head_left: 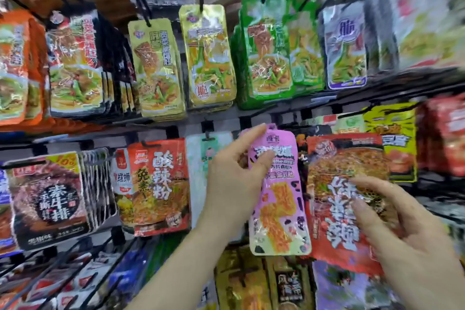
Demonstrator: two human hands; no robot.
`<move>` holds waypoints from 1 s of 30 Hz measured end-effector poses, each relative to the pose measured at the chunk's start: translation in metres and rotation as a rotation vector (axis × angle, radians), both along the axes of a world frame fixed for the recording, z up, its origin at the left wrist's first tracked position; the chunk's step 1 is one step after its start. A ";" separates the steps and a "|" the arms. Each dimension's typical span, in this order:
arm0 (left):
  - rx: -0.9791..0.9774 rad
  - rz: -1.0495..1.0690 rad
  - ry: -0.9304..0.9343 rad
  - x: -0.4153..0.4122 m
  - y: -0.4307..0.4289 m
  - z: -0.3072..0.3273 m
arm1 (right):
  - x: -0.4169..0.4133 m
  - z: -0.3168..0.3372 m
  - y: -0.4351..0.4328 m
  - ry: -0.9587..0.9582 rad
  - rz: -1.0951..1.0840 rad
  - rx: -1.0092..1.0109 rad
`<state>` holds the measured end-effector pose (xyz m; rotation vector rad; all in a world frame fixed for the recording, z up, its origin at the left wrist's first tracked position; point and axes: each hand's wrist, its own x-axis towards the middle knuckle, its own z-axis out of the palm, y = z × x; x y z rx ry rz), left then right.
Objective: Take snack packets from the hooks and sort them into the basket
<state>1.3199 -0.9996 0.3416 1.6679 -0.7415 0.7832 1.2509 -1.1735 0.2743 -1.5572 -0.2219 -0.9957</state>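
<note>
A pink snack packet (279, 199) hangs in the middle row of the hook wall. My left hand (234, 176) pinches its upper part, thumb on the front and fingers behind near the top edge. Just to its right is a large red packet (344, 173) with white lettering. My right hand (392, 219) holds that red packet, thumb across its front and fingers curled round its right edge. No basket is in view.
Black wire hooks carry rows of packets: yellow packets (208, 58) and green packets (269, 48) above, a red-orange packet (161, 184) and a dark packet (47, 199) to the left, and more packets below. The display fills the whole view at close range.
</note>
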 end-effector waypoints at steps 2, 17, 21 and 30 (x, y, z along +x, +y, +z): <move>0.040 0.036 -0.055 0.004 -0.005 -0.002 | -0.001 -0.002 -0.007 0.003 -0.014 -0.030; 0.176 0.253 -0.263 0.007 -0.008 0.001 | 0.014 -0.005 -0.012 0.012 0.025 -0.186; 0.201 0.281 -0.253 0.009 -0.011 0.004 | 0.014 0.000 -0.015 0.031 0.032 -0.226; 0.321 0.385 -0.124 0.027 -0.010 0.003 | 0.015 0.025 -0.023 -0.057 -0.043 -0.333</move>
